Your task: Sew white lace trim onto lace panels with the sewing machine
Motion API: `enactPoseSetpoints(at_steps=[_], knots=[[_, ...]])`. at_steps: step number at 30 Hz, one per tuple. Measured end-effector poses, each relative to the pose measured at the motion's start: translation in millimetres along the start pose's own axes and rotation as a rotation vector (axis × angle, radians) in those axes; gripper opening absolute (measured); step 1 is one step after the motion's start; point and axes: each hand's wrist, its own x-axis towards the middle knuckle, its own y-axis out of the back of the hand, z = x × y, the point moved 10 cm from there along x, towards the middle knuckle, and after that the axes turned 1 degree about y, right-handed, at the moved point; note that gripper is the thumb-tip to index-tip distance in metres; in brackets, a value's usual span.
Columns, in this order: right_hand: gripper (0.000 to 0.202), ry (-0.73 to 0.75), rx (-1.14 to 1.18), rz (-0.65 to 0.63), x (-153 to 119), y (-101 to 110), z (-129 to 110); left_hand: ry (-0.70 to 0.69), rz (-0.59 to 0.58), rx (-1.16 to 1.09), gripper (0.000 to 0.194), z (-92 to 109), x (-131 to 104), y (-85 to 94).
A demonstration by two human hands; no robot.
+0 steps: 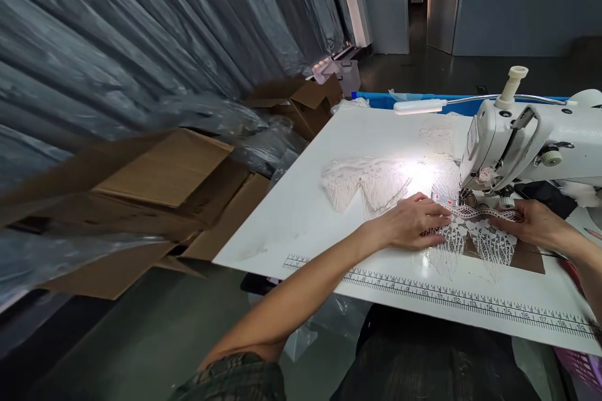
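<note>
White lace [493,241] lies under the needle area of a white sewing machine [493,144], its scalloped, fringed edge toward the table's front. My left hand [418,222] rests on the lace's left part, palm down, fingers apart and pointing right. On the right side, my right hand [531,223] has its thumb on the lace and its fingers beside the presser foot, partly hidden by the machine and the lace band. A stack of white lace pieces [364,185] sits on the table to the left, beyond my left hand.
The white table [282,213] has a printed ruler [423,291] along its front edge. A small lamp [420,106] shines near the machine. Open cardboard boxes [164,169] and plastic sheeting stand left of the table. A purple basket [580,366] is at the lower right.
</note>
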Motion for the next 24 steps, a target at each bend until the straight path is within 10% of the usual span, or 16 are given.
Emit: enactPoseSetpoints(at_steps=[11,19,24], knots=[[0.052,-0.164,0.729,-0.126,-15,-62,-52,0.471,-0.078,-0.843,0.079,-18,-16,1.6],[0.030,0.149,-0.139,0.116,-11,-37,-53,0.645,-0.048,-0.649,0.070,-26,-21,-10.2],[0.038,0.488,-0.296,0.128,-25,-49,-69,0.680,-0.026,-0.680,0.073,-29,-25,-6.8]])
